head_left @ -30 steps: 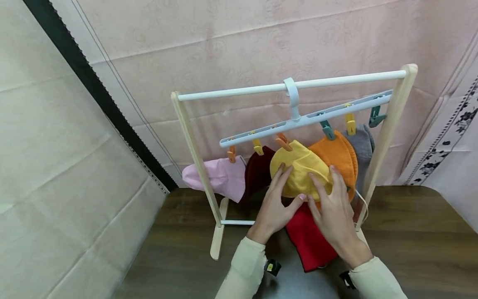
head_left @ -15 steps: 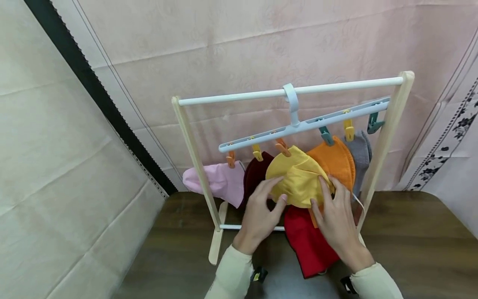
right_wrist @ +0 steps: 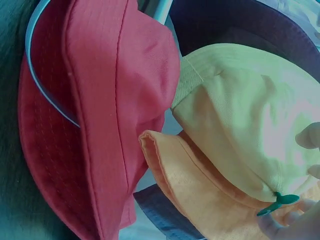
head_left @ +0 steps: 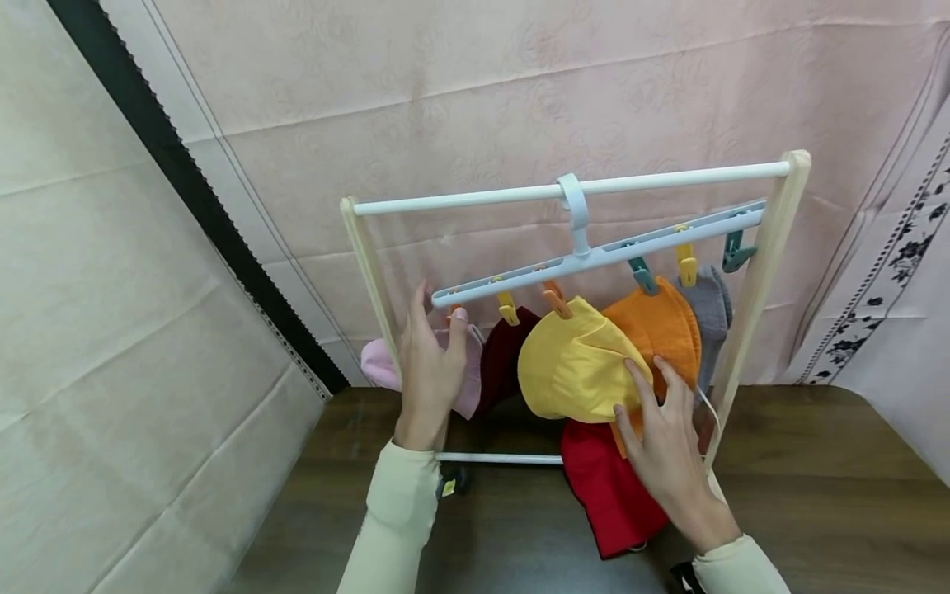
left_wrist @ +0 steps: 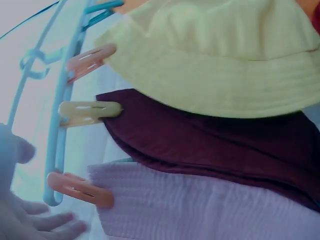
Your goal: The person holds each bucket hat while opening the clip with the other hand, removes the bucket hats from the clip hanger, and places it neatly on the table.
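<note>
A yellow bucket hat (head_left: 582, 363) hangs from an orange clip (head_left: 557, 301) on a pale blue clip hanger (head_left: 601, 254). My right hand (head_left: 671, 445) touches its right side with spread, bent fingertips, near a small green sprout (right_wrist: 278, 202). My left hand (head_left: 433, 371) is raised by the hanger's lower left end, thumb and fingers apart around the end clip (left_wrist: 82, 190); the left wrist view shows a gap between fingers and clip. Also hanging are a lilac hat (left_wrist: 210, 205), a maroon hat (left_wrist: 200, 137), an orange hat (head_left: 656, 322) and a grey hat (head_left: 711, 309).
The hanger tilts, right end higher, on the white top bar (head_left: 475, 199) of a wooden rack (head_left: 764, 280). A red hat (head_left: 609, 495) with a white cord is low in front of the rack. The rack stands on a brown table (head_left: 831, 478) before a pink cloth backdrop.
My left hand has left the yellow hat and moved left and up to the hanger's end. The right hand stays at the yellow hat, whose front now shows more fully.
</note>
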`<move>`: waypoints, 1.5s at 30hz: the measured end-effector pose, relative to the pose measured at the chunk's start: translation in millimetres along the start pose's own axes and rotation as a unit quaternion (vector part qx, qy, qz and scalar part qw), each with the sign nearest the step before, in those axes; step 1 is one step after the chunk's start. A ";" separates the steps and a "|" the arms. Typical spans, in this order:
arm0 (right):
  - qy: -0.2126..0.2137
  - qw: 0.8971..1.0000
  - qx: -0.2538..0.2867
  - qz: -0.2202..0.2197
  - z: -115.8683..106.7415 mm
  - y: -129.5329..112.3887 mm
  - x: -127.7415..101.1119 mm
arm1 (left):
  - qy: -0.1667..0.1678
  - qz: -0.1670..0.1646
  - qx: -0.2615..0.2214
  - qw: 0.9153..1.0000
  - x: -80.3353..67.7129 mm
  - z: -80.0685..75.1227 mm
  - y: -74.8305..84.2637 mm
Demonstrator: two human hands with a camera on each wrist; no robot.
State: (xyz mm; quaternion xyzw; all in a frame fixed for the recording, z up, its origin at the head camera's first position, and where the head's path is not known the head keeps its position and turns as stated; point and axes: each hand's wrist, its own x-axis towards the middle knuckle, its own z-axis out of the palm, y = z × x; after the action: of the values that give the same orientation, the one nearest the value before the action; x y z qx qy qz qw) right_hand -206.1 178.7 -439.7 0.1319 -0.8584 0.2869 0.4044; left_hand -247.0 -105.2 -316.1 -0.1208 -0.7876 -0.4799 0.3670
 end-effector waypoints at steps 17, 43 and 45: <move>-0.005 1.000 -0.011 0.004 -6.3 10.9 2.7 | -0.001 -0.050 -0.179 0.983 4.5 7.8 -0.6; -0.086 0.991 0.010 0.102 -14.1 29.7 2.7 | -0.015 -0.028 -0.234 0.972 -21.8 34.9 36.6; -0.100 0.989 0.004 0.111 -15.3 30.6 4.0 | -0.023 -0.022 -0.232 0.972 -24.3 38.3 40.5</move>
State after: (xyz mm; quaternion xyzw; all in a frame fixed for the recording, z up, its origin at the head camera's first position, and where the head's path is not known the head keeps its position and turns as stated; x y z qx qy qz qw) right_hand -213.2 212.4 -440.7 0.0654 -0.9026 0.3186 0.2819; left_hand -225.7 -48.2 -316.2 -0.1964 -0.6656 -0.6547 0.2996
